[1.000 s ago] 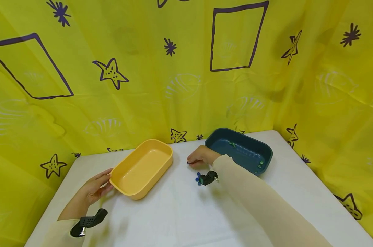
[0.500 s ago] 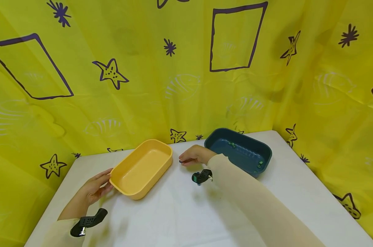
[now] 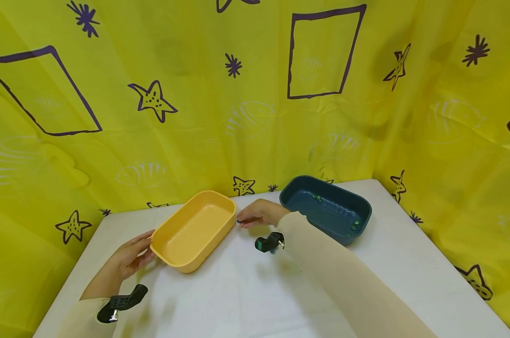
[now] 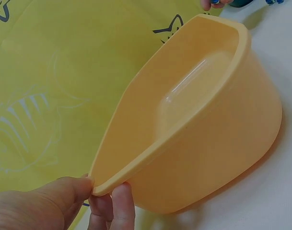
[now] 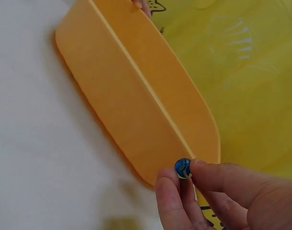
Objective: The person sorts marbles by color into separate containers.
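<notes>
Right wrist view: the right hand (image 5: 241, 187) pinches a blue marble (image 5: 183, 168) between thumb and fingertips. Just beside that pinch, toward the other hand, stands a yellow tray (image 3: 212, 241); whether marble and rim touch, I cannot tell. Nearer the body than the pinch, a black wrist mount (image 3: 270, 242) partly hides more blue marbles (image 3: 273, 251) on the white table (image 3: 221, 300). On the pinch's other side, partly hidden by the forearm, a dark blue tub (image 3: 341, 206) holds small green pieces (image 3: 317, 197) in two clusters. At the tray's opposite end from the pinch, the left hand (image 4: 45, 206) grips a corner, thumb at the rim, fingers against the outer wall. Beyond both grips hangs a yellow curtain (image 3: 255, 126) printed with starfish and fish.
</notes>
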The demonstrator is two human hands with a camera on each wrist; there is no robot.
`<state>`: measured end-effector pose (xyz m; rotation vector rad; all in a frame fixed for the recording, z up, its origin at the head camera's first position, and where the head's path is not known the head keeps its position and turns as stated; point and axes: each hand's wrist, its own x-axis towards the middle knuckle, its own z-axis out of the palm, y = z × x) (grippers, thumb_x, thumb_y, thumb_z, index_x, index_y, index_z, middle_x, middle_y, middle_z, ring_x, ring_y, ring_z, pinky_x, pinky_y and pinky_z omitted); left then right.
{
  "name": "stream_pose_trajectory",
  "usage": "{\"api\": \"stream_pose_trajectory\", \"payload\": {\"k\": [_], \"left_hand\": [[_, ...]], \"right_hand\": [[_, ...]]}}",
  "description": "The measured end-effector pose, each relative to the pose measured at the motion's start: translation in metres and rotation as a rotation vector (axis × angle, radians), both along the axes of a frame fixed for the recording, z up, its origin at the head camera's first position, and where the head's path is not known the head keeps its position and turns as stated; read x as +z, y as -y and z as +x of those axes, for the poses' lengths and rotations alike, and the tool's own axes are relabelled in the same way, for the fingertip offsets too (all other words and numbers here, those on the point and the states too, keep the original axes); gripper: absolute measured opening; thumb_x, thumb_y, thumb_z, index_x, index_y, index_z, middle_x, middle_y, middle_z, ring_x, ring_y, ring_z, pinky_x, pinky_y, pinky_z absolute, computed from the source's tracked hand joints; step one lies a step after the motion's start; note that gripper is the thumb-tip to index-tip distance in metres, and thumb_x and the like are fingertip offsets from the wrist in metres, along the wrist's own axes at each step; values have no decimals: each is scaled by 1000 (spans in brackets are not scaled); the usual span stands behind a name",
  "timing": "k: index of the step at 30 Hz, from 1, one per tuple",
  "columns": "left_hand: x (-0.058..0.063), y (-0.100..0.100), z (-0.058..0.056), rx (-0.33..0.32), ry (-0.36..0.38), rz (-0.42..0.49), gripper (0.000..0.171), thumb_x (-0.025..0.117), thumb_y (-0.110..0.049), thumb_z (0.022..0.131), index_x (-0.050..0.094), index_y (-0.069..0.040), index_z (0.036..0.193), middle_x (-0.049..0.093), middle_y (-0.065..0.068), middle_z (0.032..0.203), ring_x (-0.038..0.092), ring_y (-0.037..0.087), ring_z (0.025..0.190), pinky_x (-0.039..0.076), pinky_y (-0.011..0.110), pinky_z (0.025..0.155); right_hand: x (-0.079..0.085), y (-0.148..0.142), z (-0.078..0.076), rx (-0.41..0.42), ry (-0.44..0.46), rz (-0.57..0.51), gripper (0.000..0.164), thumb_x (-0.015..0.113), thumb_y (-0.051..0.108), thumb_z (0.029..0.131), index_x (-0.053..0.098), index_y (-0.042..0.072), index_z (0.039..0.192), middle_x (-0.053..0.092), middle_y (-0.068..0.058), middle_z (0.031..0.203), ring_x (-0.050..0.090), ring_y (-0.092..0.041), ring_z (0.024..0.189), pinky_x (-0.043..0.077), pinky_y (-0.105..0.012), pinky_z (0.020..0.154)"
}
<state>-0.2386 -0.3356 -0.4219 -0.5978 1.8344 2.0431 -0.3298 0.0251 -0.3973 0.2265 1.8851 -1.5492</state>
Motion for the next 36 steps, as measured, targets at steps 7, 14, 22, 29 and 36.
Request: {"api": "stream_pose_trajectory", "payload": {"k": [7, 14, 22, 29, 36], "left_hand": [[-1, 0, -1, 1, -1, -7, 17, 59, -16, 100, 68, -30, 103, 61, -3, 88, 62, 11, 75, 59, 22, 76], [-3, 1, -2, 4, 4, -20, 33, 59, -17, 99, 58, -23, 131, 61, -3, 89, 62, 11, 76, 59, 23, 77], [-1, 0, -3, 18, 22, -44, 40, 59, -17, 100, 52, -19, 140, 60, -3, 91, 62, 11, 76, 59, 22, 78], [-1, 0, -2, 22, 12, -38, 36, 59, -18, 100, 57, -21, 135, 61, -3, 90, 63, 11, 76, 59, 22, 77], [-4, 2, -1, -9, -30, 13, 27, 56, -13, 100, 71, -33, 91, 62, -4, 88, 63, 10, 74, 59, 22, 75]], "right_hand": [[5, 7, 3, -5, 2, -51, 23, 68, 0, 90, 69, -6, 113, 70, -20, 112, 66, -30, 112, 52, -33, 99], [2, 19, -2, -35, -11, -79, 22, 68, -4, 88, 68, -8, 110, 69, -10, 82, 71, -25, 88, 53, -34, 97], [4, 31, -2, -72, -32, -94, 20, 69, -4, 88, 68, -9, 107, 69, -11, 80, 66, -16, 67, 60, -24, 76], [4, 39, 0, -135, -36, -126, 16, 70, -8, 86, 69, -11, 101, 68, -12, 75, 67, -17, 66, 60, -26, 77], [4, 39, 0, -159, -26, -142, 16, 70, -7, 85, 70, -11, 101, 68, -12, 75, 67, -17, 64, 60, -28, 81]]}}
